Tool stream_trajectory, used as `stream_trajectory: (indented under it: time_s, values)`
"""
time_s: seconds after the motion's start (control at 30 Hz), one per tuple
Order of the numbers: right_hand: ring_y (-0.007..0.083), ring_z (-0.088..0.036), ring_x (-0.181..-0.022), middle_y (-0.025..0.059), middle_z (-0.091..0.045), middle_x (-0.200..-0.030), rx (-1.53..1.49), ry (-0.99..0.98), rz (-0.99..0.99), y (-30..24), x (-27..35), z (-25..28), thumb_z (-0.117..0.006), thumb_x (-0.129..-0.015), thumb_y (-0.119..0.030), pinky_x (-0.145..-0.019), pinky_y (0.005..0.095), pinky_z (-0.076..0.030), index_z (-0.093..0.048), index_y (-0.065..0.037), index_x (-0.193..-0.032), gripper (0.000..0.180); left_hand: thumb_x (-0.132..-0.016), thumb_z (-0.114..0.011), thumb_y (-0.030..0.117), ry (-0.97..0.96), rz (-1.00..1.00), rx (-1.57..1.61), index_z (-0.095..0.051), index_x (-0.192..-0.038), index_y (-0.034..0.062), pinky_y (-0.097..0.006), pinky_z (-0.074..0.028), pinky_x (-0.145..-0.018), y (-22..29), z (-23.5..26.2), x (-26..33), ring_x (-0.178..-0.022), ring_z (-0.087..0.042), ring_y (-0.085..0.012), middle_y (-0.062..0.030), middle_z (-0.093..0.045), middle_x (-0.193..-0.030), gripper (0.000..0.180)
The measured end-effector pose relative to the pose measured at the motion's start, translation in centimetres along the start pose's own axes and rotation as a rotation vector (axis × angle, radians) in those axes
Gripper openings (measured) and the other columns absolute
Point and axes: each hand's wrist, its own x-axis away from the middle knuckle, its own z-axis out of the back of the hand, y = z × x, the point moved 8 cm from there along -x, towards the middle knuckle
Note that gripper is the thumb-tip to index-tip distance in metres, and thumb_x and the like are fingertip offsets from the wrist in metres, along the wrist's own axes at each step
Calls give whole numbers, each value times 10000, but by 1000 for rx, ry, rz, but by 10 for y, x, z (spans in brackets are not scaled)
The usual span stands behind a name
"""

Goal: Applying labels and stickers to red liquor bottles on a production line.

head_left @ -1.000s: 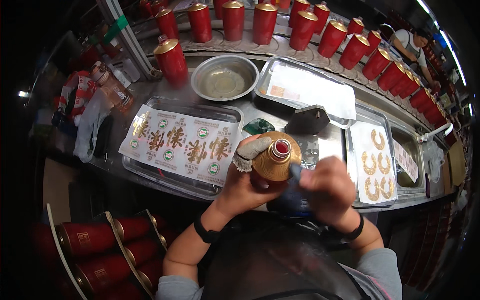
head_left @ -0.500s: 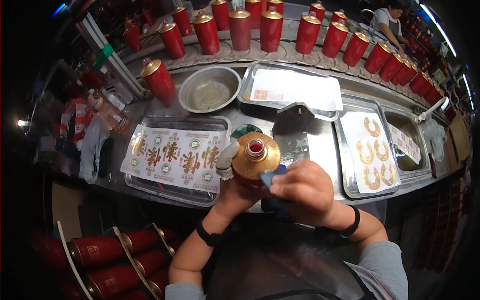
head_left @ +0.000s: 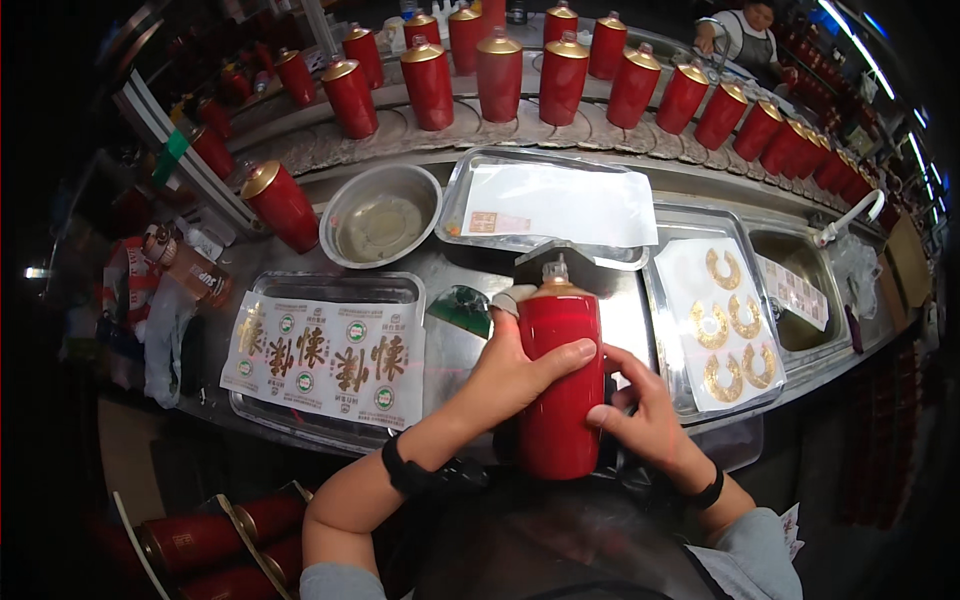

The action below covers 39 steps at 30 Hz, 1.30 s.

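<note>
A glossy red bottle with a gold shoulder and a clear glass neck is held in front of my chest, tilted with its neck pointing away from me. My left hand wraps its upper left side, thumb across the front, a pale cover on one fingertip. On the other side my right hand grips it, thumb at the lower edge and fingers partly hidden behind. To the left lies a sheet of gold character decals on a metal tray. Gold horseshoe-shaped decals lie on a white sheet at the right.
A metal bowl and another red bottle stand at the left back. Behind the white-papered tray, red bottles line a curved conveyor. A sink is at right. A co-worker sits far right.
The bottle has turned from neck-up to lying tilted away, showing its red side. My right hand has moved from its shoulder to its side; the blue-grey piece it held is out of sight.
</note>
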Motion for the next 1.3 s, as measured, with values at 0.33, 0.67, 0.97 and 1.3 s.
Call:
stream_trajectory:
  time_s: [0.33,0.67,0.97,1.3]
  values:
    - [17,-460,-665,87,-604,-1156,-133,-56,-112,29,-32,3,-774,-774,-219,-553,175,-377,-454,9,-1378,720,-797,-765,361,71,147,-209,-234,-1291,-59,-321,-527,-867,-35,15,-32,-1016,-650,-224,-185,-622,-1121,838]
    - [76,-599,-738,124,-581,-1145,-182,41,-47,43,-27,4,-704,-815,-378,-604,178,-460,-431,51,-1378,759,-848,-644,69,184,-26,-877,-597,-1218,101,-261,-528,-713,4,143,1,-851,-606,-71,-58,-623,-988,375]
    - [108,-617,-864,104,-578,-1165,-229,40,-120,47,-29,-4,-654,-866,-293,-687,210,-497,-459,59,-1334,617,-732,-665,32,97,-50,-1578,-567,-1173,48,-411,-426,-960,15,254,6,-1079,-535,-349,-152,-580,-1112,452]
    - [125,-615,-957,98,-579,-1166,-248,27,-167,38,-30,-6,-608,-877,-187,-795,241,-508,-470,43,-1331,527,-655,-681,-34,63,23,-1261,-617,-962,38,-330,-467,-676,15,269,-17,-706,-561,-258,-83,-564,-766,322]
